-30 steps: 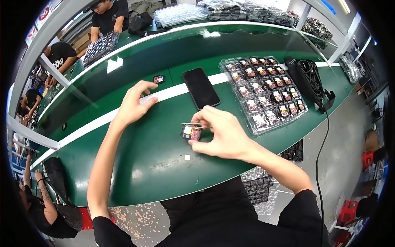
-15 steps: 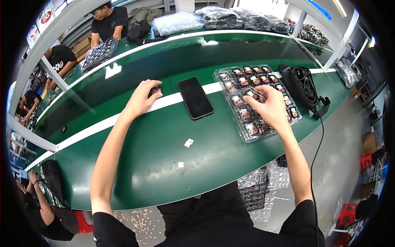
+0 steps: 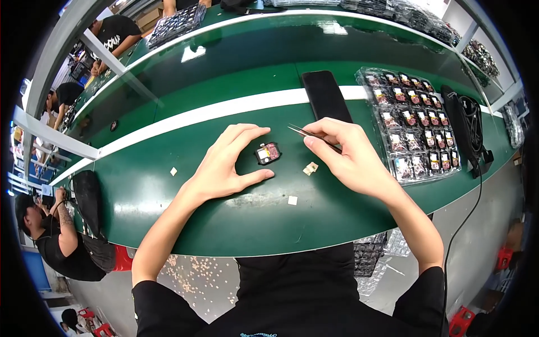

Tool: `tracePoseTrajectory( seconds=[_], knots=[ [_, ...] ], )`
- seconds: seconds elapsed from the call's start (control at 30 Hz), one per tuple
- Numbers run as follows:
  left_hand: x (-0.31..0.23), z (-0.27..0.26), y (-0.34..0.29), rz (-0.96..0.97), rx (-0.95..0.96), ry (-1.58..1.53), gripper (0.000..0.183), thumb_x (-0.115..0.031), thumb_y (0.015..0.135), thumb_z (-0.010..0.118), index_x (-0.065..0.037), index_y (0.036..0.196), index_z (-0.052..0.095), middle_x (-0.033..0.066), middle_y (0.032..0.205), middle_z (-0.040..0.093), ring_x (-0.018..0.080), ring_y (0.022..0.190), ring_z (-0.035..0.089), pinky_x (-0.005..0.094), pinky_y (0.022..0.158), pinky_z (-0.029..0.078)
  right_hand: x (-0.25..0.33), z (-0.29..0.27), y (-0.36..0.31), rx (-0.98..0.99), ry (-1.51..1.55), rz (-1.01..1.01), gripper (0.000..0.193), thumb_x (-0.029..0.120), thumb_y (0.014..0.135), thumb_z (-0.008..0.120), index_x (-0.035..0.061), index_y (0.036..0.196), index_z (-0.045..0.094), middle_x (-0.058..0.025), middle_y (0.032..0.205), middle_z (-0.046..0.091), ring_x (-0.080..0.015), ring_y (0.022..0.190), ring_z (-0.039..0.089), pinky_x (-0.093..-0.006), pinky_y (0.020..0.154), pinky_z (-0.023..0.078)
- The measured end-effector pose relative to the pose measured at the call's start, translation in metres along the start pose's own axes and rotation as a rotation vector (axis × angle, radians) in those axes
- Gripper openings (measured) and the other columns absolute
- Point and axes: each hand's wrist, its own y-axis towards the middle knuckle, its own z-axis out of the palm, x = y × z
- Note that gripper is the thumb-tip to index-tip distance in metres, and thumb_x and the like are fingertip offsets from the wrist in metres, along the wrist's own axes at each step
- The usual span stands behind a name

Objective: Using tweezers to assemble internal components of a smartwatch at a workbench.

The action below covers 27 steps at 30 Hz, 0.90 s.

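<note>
Tweezers [image 3: 300, 131] are gripped by the right hand [image 3: 352, 150], likely for precision; around the electronic module [image 3: 268, 153], the left hand [image 3: 220, 164] is spread.

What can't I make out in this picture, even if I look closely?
All in the head view:
Tweezers: the rear end is hidden by the right hand.
Phone: part of its near end is covered by that same hand.
Small module: its fine parts are too small to tell.
Co-worker at the top: the head is cut off by the upper edge.
</note>
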Motion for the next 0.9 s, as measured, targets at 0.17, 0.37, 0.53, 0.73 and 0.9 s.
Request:
tracePoseTrajectory(
  seconds=[0.17, 0.37, 0.53, 0.73, 0.9],
  knots=[
    [0.02, 0.007, -0.003, 0.044, 0.033, 0.009, 0.06, -0.023, 0.087, 0.094, -0.008, 0.141, 0.072, 0.0112, 0.132, 0.068, 0.0318, 0.124, 0.062, 0.0446, 0.109, 0.05, -0.014, 0.027, 0.017, 0.012, 0.059, 0.062, 0.025, 0.013, 0.109, 0.071, -0.0063, 0.124, 0.078, -0.0071, 0.088, 0.074, -0.0099, 0.071, 0.068, -0.0285, 0.059, 0.056],
    [0.032, 0.002, -0.003, 0.047, 0.079, -0.069, 0.056, -0.015, 0.083, 0.094, -0.006, 0.135, 0.075, 0.0099, 0.13, 0.062, 0.03, 0.123, 0.059, 0.0429, 0.108, 0.05, -0.032, 0.039, 0.006, 0.011, 0.236, 0.229, 0.017, 0.005, 0.103, 0.081, -0.0043, 0.117, 0.085, -0.0002, 0.082, 0.071, -0.0026, 0.067, 0.063, -0.022, 0.053, 0.045],
    [0.027, 0.002, -0.004, 0.101, 0.059, -0.078, 0.056, -0.019, 0.08, 0.096, -0.01, 0.132, 0.078, 0.0051, 0.113, 0.071, 0.0265, 0.106, 0.064, 0.0363, 0.089, 0.047, -0.037, 0.043, 0.002, -0.072, 0.272, 0.11, 0.014, 0.0, 0.097, 0.083, -0.0028, 0.111, 0.086, 0.0033, 0.075, 0.064, -0.0013, 0.06, 0.046, -0.025, 0.054, 0.031],
    [0.028, 0.002, -0.004, -0.004, 0.091, -0.11, 0.055, -0.025, 0.076, 0.1, -0.01, 0.126, 0.082, 0.003, 0.102, 0.073, 0.0202, 0.091, 0.058, 0.034, 0.079, 0.046, -0.036, 0.039, 0.006, -0.005, -0.096, -0.004, 0.008, -0.002, 0.087, 0.083, -0.0026, 0.095, 0.085, -0.0027, 0.062, 0.057, -0.0063, 0.054, 0.044, -0.0303, 0.051, 0.029],
    [0.034, 0.002, -0.004, 0.02, 0.106, -0.119, 0.057, -0.024, 0.075, 0.1, -0.01, 0.128, 0.082, 0.0037, 0.103, 0.073, 0.0205, 0.091, 0.059, 0.0338, 0.077, 0.046, -0.037, 0.044, 0.01, -0.009, -0.157, -0.088, 0.008, -0.002, 0.086, 0.082, -0.0021, 0.094, 0.085, -0.005, 0.063, 0.061, -0.0096, 0.051, 0.049, -0.0311, 0.049, 0.032]
  ],
)
